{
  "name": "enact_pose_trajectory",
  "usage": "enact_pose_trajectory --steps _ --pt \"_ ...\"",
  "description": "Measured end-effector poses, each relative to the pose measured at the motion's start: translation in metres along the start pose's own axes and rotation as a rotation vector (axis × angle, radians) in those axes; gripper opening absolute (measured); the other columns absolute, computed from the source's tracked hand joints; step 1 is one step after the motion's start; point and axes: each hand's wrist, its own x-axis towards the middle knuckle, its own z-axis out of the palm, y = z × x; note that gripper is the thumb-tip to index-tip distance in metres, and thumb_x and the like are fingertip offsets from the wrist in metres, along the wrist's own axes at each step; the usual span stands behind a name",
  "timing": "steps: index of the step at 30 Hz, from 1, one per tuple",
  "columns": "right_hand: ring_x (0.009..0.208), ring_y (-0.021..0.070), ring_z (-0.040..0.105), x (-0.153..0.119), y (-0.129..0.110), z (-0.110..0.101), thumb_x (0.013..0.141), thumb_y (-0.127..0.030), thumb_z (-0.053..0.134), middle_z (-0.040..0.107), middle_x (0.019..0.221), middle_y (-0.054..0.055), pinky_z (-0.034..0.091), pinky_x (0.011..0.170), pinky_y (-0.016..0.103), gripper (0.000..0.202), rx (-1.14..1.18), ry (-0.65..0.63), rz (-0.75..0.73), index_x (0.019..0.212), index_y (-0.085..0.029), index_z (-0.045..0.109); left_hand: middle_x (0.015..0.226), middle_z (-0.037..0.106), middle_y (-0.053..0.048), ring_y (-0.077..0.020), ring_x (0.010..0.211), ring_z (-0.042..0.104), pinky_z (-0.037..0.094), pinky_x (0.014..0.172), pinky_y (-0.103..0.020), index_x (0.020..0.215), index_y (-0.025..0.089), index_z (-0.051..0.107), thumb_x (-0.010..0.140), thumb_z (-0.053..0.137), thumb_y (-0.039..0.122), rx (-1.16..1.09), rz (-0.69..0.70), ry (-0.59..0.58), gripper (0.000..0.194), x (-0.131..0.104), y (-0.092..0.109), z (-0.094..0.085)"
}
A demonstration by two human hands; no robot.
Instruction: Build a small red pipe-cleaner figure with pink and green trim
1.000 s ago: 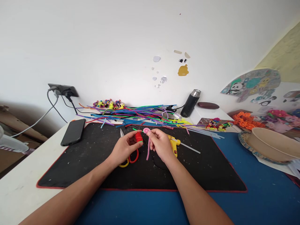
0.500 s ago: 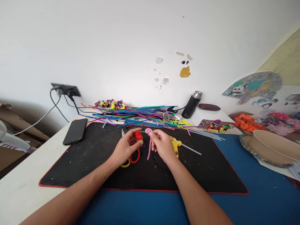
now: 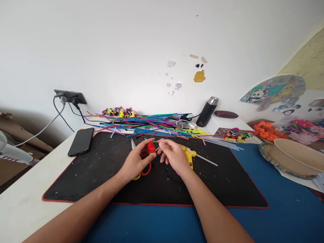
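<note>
My left hand [image 3: 136,159] pinches a small red fuzzy roll with a green edge [image 3: 151,147], wound like pipe cleaner, between thumb and fingers. Close to its right, my right hand [image 3: 172,154] has its fingers closed on a pink pipe cleaner [image 3: 158,148]; most of that piece is hidden behind the fingers. Beneath the left hand lie scissors [image 3: 146,169] with red and yellow handles, partly covered. A yellow glue gun [image 3: 188,156] with a clear glue stick rests just right of the right hand, on the black mat [image 3: 101,175].
Many coloured pipe cleaners [image 3: 152,122] lie in a heap along the wall. A phone [image 3: 81,141] is at the left, a black flask [image 3: 207,112] at the back right. Small pipe-cleaner figures [image 3: 118,112] stand behind the heap. Bowls [image 3: 298,157] sit at the right.
My right hand has turned the pink pipe cleaner, so its coiled disc and hanging tail no longer show plainly. The red roll has shifted slightly right, towards the right fingers.
</note>
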Motion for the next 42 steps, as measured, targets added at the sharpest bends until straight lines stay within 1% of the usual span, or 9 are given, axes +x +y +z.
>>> enact_pose_trajectory --steps 7,10,13,16,21,25,33,37,42 --pt "0.048 0.0099 0.064 -0.005 0.0015 0.0063 0.091 -0.049 0.068 0.073 0.088 0.005 0.034 0.036 0.018 0.041 -0.002 -0.193 0.047 0.115 -0.016 0.07 0.106 0.071 -0.005 -0.0182 0.078 0.062 0.05 0.069 -0.029 0.147 0.024 0.056 0.087 0.074 0.038 0.181 0.073 0.006 0.064 -0.0015 -0.0022 -0.0023" --pt "0.048 0.01 0.063 -0.0037 0.0031 0.0052 0.09 -0.049 0.07 0.07 0.079 0.002 0.035 0.037 0.018 0.04 0.022 -0.176 0.068 0.11 -0.015 0.071 0.102 0.068 -0.004 -0.0187 0.081 0.063 0.051 0.07 -0.029 0.151 0.024 0.049 0.087 0.075 0.038 0.148 0.092 0.0 0.07 -0.0014 -0.0042 -0.002" --pt "0.048 0.0104 0.063 -0.0026 0.0036 0.0039 0.088 -0.052 0.072 0.066 0.071 -0.001 0.036 0.037 0.018 0.04 0.04 -0.162 0.094 0.105 -0.015 0.071 0.101 0.067 -0.003 -0.0197 0.088 0.065 0.052 0.072 -0.029 0.14 0.023 0.052 0.086 0.076 0.036 0.11 0.111 0.007 0.06 -0.0009 -0.0053 -0.0019" --pt "0.048 0.0104 0.064 -0.0031 0.003 0.0034 0.088 -0.053 0.072 0.066 0.072 0.0 0.036 0.038 0.018 0.042 0.033 -0.17 0.093 0.106 -0.015 0.071 0.101 0.069 -0.003 -0.0201 0.091 0.067 0.053 0.074 -0.03 0.128 0.022 0.058 0.086 0.077 0.035 0.099 0.098 0.003 0.048 -0.0002 -0.0054 -0.0024" --pt "0.049 0.011 0.066 -0.0049 0.0032 0.0039 0.088 -0.055 0.073 0.069 0.079 0.002 0.036 0.038 0.018 0.047 0.048 -0.237 0.11 0.113 -0.015 0.069 0.095 0.07 -0.002 -0.0193 0.085 0.068 0.056 0.076 -0.031 0.126 0.021 0.06 0.084 0.075 0.033 0.086 0.097 0.042 0.046 0.0004 -0.0036 -0.0033" --pt "0.049 0.0109 0.066 -0.0046 0.006 0.0044 0.087 -0.055 0.074 0.07 0.079 0.002 0.036 0.037 0.018 0.045 0.047 -0.263 0.112 0.107 -0.015 0.068 0.087 0.069 -0.001 -0.0175 0.077 0.065 0.053 0.071 -0.03 0.123 0.02 0.064 0.085 0.072 0.029 0.165 0.121 0.067 0.04 -0.0002 -0.0037 -0.0039" --pt "0.049 0.0115 0.064 -0.0033 0.0076 0.0026 0.088 -0.056 0.072 0.07 0.071 0.001 0.035 0.038 0.018 0.043 -0.006 -0.27 0.105 0.102 -0.015 0.068 0.103 0.07 -0.005 -0.0194 0.087 0.065 0.053 0.074 -0.03 0.133 0.021 0.062 0.087 0.069 0.028 0.255 0.194 0.033 0.047 0.0003 -0.0085 -0.006" --pt "0.05 0.012 0.064 -0.0037 0.0065 0.0021 0.088 -0.055 0.071 0.067 0.067 0.0 0.036 0.039 0.019 0.041 -0.034 -0.258 0.096 0.1 -0.016 0.068 0.103 0.07 -0.005 -0.0184 0.083 0.062 0.052 0.072 -0.029 0.134 0.022 0.064 0.088 0.068 0.028 0.305 0.213 0.011 0.047 0.0016 -0.009 -0.008" --pt "0.05 0.0122 0.064 -0.0045 0.0055 0.003 0.09 -0.052 0.07 0.066 0.066 -0.001 0.035 0.039 0.019 0.039 -0.076 -0.259 0.092 0.102 -0.015 0.069 0.106 0.072 -0.005 -0.0196 0.088 0.066 0.053 0.08 -0.032 0.127 0.021 0.067 0.087 0.07 0.025 0.32 0.226 0.006 0.04 0.0023 -0.009 -0.0102"
